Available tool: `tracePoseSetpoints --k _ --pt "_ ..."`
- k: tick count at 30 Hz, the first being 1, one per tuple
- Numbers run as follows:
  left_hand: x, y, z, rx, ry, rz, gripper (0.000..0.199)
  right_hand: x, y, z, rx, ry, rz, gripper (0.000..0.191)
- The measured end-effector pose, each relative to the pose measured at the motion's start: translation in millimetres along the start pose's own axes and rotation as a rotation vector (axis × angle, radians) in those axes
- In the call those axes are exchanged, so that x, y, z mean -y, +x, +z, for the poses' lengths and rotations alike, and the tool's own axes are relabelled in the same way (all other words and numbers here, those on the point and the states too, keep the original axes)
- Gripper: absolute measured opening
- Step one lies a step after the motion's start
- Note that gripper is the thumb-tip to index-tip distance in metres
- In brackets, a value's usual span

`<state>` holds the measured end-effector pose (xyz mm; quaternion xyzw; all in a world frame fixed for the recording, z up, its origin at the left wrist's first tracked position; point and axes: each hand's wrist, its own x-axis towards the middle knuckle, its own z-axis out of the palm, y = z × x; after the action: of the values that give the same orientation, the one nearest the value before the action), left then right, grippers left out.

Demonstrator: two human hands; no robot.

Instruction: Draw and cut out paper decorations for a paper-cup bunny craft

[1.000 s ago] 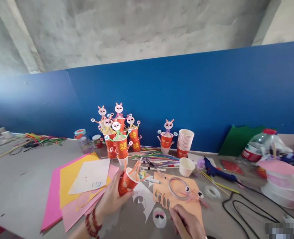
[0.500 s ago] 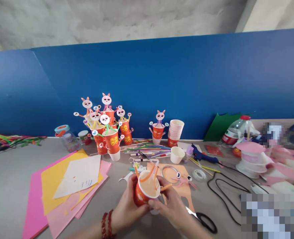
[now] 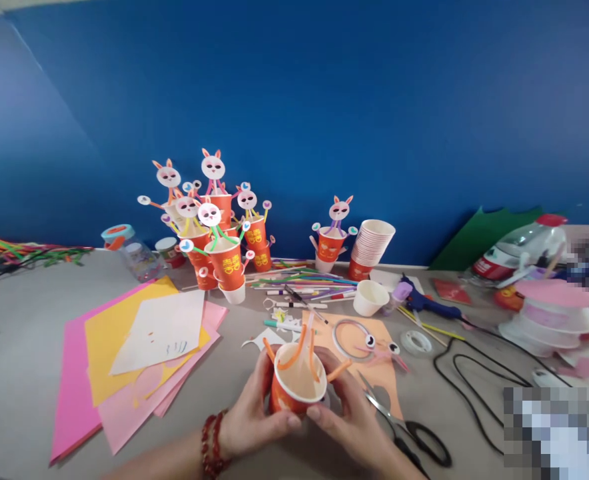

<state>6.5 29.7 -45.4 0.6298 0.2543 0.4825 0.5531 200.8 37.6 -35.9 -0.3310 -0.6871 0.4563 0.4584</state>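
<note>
Between my two hands is a red paper cup (image 3: 294, 397) with a white rim, its mouth tilted up toward me. Orange pipe cleaners (image 3: 293, 357) bend up from inside it, and short orange ends stick out at both sides. My left hand (image 3: 254, 407), with a red bead bracelet (image 3: 212, 443) at the wrist, wraps the cup's left side. Around the right side curls my right hand (image 3: 349, 407). Both thumbs press the front near the base. Right of my right hand lie black-handled scissors (image 3: 427, 443), partly on orange paper (image 3: 382, 333).
Several cup figures with rabbit faces (image 3: 224, 260) stand stacked at the back left, and one more (image 3: 330, 243) stands beside a stack of paper cups (image 3: 373, 240). Coloured paper sheets (image 3: 77, 373) lie left. A blue glue gun (image 3: 429, 300) trails a black cord (image 3: 457, 393) on the right.
The view has tilted downward, so the table things sit higher in the picture. My right thumb has shifted along the cup's front, and more of the scissors shows. Both hands still hold the cup.
</note>
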Motion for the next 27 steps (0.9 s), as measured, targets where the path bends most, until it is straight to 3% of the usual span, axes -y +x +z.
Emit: tracePoseSetpoints --k 9,15,19,23,27 --pt "6.3 -1.2 -0.4 -0.010 0.097 -0.045 0.080 2.0 -5.2 -4.8 0.022 -0.025 0.053 0.053" --pt "2.7 -3.7 1.6 -0.035 -0.058 -0.134 0.093 9.5 -2.3 -1.6 0.027 0.033 0.108 0.054" --pt "2.7 -8.7 -2.9 -0.026 -0.090 -0.199 0.081 8.8 -2.4 -0.5 0.024 0.066 0.135 0.051" --pt "2.5 -7.2 -3.7 -0.013 -0.094 -0.188 0.075 4.6 -4.9 0.9 0.011 0.101 0.137 0.054" --pt "0.6 -1.9 -0.9 0.005 -0.109 -0.173 0.067 1.2 -6.5 1.6 0.011 0.127 0.145 0.047"
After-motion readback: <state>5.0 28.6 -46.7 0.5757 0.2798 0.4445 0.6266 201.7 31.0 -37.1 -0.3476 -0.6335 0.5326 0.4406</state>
